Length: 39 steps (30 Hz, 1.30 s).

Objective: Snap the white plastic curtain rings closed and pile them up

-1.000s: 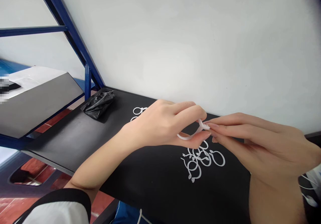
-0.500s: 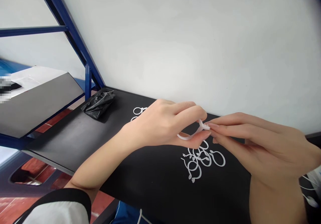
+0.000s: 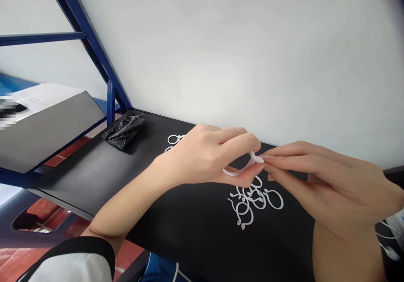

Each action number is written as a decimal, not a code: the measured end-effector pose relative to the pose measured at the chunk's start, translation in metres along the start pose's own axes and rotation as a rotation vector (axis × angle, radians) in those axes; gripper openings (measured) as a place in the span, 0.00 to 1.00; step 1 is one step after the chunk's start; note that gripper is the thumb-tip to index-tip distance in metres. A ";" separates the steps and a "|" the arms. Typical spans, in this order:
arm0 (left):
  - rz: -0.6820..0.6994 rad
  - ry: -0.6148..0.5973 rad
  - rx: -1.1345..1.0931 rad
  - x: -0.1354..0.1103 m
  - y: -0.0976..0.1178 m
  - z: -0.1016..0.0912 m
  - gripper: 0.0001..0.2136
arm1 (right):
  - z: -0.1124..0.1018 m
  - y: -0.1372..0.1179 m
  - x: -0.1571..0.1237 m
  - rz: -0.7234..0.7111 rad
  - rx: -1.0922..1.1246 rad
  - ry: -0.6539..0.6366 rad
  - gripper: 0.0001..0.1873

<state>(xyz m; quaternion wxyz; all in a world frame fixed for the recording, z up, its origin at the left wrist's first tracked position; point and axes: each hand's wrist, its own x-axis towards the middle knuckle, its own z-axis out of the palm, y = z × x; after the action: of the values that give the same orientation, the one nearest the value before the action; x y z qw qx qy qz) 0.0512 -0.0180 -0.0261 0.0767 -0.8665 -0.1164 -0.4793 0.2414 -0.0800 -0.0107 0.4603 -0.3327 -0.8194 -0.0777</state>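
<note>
My left hand (image 3: pixel 211 153) grips a white plastic curtain ring (image 3: pixel 232 173) between its curled fingers and thumb. The ring's arc bows out below the fingers, and its clasp end points right. Fingers and thumb of my right hand (image 3: pixel 328 176) are pinched together at that clasp end, partly hiding it. Whether the clasp is fastened I cannot make out. Below the hands, a loose pile of similar white rings (image 3: pixel 242 208) lies on the black tabletop (image 3: pixel 195 240), several of them with their ends apart. More white rings (image 3: pixel 173 139) lie behind my left wrist, mostly covered by it.
A crumpled black plastic bag (image 3: pixel 124 131) rests at the table's far left corner. Blue metal framing (image 3: pixel 91 33) rises there, against a pale wall (image 3: pixel 221 54). Further left stands a grey panel (image 3: pixel 50 130). White cords (image 3: pixel 391 252) hang at the lower right.
</note>
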 end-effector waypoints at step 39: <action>0.056 0.095 0.041 0.000 0.001 0.003 0.05 | -0.001 0.003 -0.002 -0.096 -0.004 0.019 0.15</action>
<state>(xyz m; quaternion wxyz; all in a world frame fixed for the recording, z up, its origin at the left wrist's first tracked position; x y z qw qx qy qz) 0.0535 -0.0180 -0.0280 0.1133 -0.8439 -0.0980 -0.5151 0.2448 -0.0786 -0.0120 0.4631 -0.2932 -0.8298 -0.1047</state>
